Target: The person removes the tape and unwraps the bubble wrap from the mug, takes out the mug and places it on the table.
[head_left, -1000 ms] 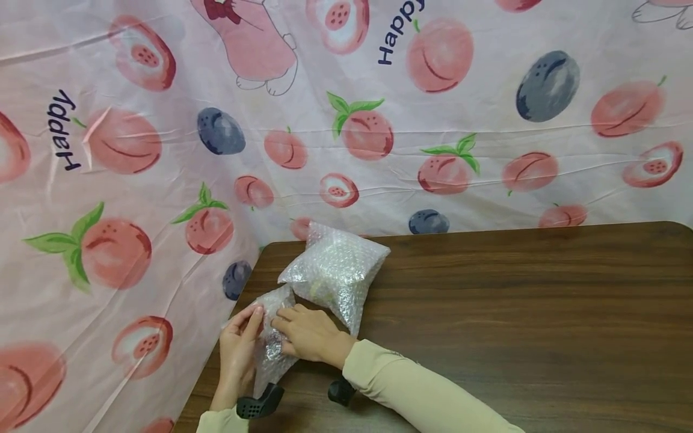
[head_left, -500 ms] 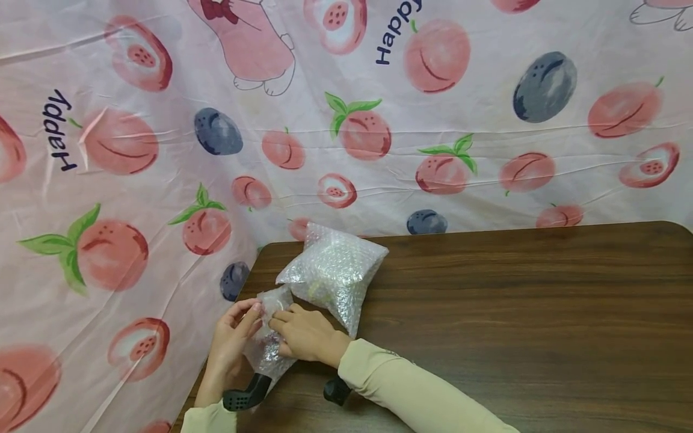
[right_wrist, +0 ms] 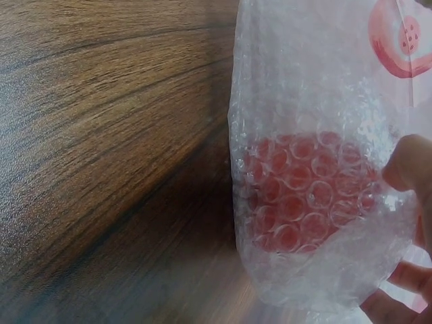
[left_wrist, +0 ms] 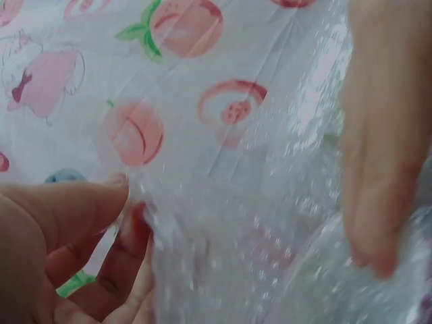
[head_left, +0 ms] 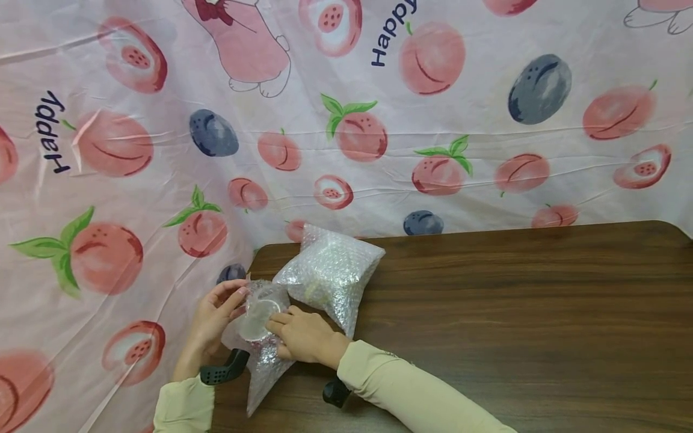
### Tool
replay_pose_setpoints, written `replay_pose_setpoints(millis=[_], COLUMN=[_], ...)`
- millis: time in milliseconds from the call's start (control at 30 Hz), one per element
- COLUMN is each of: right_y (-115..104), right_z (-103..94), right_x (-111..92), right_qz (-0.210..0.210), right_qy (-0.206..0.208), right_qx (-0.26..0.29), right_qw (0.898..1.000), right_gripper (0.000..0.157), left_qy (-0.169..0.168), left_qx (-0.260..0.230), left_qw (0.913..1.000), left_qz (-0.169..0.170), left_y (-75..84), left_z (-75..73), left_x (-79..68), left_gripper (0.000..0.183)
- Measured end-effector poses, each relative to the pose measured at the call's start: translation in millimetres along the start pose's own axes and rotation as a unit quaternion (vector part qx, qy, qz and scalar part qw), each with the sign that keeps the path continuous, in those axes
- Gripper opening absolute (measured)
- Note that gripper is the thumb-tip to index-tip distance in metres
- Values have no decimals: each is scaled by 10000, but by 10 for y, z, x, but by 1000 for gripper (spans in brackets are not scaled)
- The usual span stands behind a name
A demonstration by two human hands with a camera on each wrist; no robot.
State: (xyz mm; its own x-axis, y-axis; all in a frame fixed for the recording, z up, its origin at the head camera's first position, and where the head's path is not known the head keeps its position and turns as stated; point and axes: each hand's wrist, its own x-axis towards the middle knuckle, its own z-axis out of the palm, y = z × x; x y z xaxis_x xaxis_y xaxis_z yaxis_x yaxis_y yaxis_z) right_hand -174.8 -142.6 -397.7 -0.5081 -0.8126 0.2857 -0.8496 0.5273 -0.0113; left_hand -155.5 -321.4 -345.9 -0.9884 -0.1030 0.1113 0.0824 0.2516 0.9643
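In the head view my left hand [head_left: 211, 319] pinches the upper left edge of a piece of bubble wrap [head_left: 271, 367]. A round, clear container [head_left: 258, 319] with a pale rim shows inside the wrap, which spreads open around it. My right hand [head_left: 305, 335] holds the package from the right, its fingertips over the container's rim. In the left wrist view the left thumb and fingers meet at the wrap's edge, and the right fingers [left_wrist: 378, 223] point down over the curved rim. The right wrist view shows red through the bubbles, with the right thumb [right_wrist: 408, 162] against the wrap.
A second bubble-wrapped package [head_left: 335, 270] lies just behind, at the far left corner of the dark wooden table [head_left: 514, 319]. A fruit-printed curtain [head_left: 368, 72] hangs along the back and left edges. A black wrist mount [head_left: 224, 368] sits by each hand.
My left hand has moved left and slightly away, drawing the wrap's edge outward. The round container has come into view as the package turned. The right hand stays nearly in place.
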Motion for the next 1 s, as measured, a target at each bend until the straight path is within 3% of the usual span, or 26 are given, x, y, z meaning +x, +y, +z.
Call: replay_pose_setpoints(millis=[200,433,633,867,1000], right_y=[1,10,22,20,24], right_z=[20,19,3,2,1], right_x=[2,2,4,3,-1], right_qz=[-6,-13,-47,-44,-47], right_qy=[-50,-69,-55,-35,49], right_qx=[6,37,33,99,114], right_qw=[10000,10000,10000,9999,9999], right_gripper=[45,44,43,43,42], left_qy=[-101,130,697,1069,1193], left_qx=[7,730,297,-542,-846], left_qw=[9997,9968,9960,9870,9839], left_qz=[-216,-284,-465,-1075,-1027], left_y=[-23,-30,-106,-198,-204], left_z=[-112,-195,-263,-287,-247], left_x=[105,245,317,315,321], left_gripper=[12,18,8,7,6])
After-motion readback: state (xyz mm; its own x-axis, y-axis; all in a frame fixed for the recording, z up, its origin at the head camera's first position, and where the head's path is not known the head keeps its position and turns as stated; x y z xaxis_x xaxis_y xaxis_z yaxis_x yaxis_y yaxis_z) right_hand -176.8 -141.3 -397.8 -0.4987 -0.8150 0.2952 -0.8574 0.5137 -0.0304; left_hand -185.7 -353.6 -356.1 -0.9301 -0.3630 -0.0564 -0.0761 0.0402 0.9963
